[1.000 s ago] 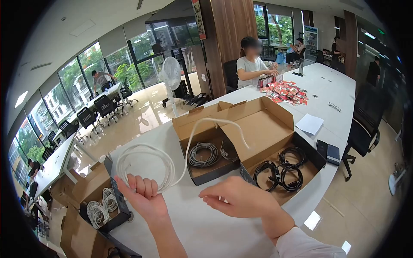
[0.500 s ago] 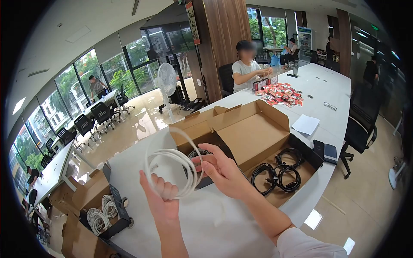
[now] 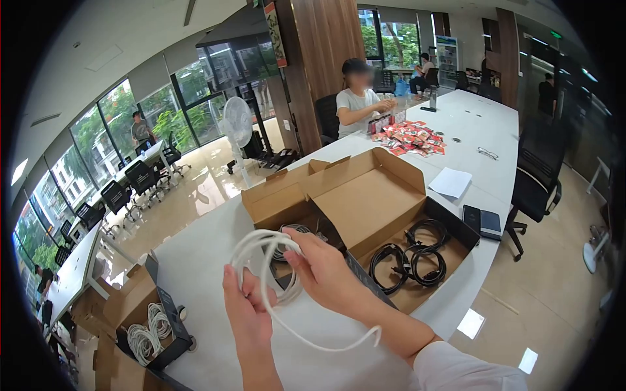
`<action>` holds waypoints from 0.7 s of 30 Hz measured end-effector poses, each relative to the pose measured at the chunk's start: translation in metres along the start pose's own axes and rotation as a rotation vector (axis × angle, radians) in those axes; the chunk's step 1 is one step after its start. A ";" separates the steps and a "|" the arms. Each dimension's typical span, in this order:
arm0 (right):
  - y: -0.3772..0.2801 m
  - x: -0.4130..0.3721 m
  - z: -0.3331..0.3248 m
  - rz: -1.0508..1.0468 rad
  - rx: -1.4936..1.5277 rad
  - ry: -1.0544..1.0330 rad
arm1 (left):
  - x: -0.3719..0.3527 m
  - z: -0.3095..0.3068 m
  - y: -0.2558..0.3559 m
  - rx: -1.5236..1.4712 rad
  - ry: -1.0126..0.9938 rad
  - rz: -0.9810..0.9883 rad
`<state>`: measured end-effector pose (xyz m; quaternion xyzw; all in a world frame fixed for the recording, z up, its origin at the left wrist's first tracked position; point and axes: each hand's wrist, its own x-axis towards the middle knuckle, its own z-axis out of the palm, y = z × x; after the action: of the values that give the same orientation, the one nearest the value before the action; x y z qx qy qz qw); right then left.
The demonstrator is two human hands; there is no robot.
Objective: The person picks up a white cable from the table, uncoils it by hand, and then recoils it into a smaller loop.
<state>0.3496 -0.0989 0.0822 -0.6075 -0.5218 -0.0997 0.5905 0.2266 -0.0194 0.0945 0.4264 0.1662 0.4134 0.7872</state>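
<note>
A looped white cable (image 3: 266, 260) is held between my two hands above the white table. My left hand (image 3: 250, 296) grips the left side of the loops, its fingers curled around them. With its fingers closed, my right hand (image 3: 313, 264) holds the upper right of the coil. One loose end of the cable hangs down in a curve and crosses in front of my right forearm. Just behind the hands stands an open cardboard box (image 3: 277, 202) with coiled cable inside, partly hidden. Beside it, a larger open box (image 3: 368, 186) contains black coiled cables (image 3: 427, 264).
At the lower left, an open box (image 3: 175, 342) holds white coiled cables (image 3: 149, 332). Papers (image 3: 450, 183), a phone (image 3: 471, 220) and a dark notebook (image 3: 490, 225) lie on the right. Across the white table (image 3: 492, 124), a person sits by red packets (image 3: 411, 137). A fan (image 3: 238, 124) stands behind.
My right hand has moved down and left, closing on the coil. The cable loops have shifted, and a loose end now hangs toward the lower right. The view has turned slightly right.
</note>
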 end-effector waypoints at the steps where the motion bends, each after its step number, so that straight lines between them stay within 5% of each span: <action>1: 0.001 0.001 0.001 -0.028 0.024 0.029 | -0.001 0.001 0.000 0.033 -0.027 -0.021; 8: 0.005 0.000 -0.001 0.024 -0.115 -0.005 | -0.006 -0.003 -0.010 0.072 -0.068 -0.111; 14: 0.008 -0.005 0.004 0.167 -0.276 -0.071 | -0.014 -0.013 -0.027 0.298 -0.478 0.041; 18: 0.008 -0.005 0.005 0.187 -0.298 -0.090 | -0.022 0.005 -0.021 0.431 -0.464 0.105; 21: 0.010 -0.003 0.002 0.148 -0.278 -0.115 | -0.020 0.003 -0.015 0.236 -0.443 -0.084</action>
<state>0.3548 -0.0967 0.0735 -0.7250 -0.4896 -0.0923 0.4756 0.2239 -0.0415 0.0818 0.5884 0.0544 0.2547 0.7655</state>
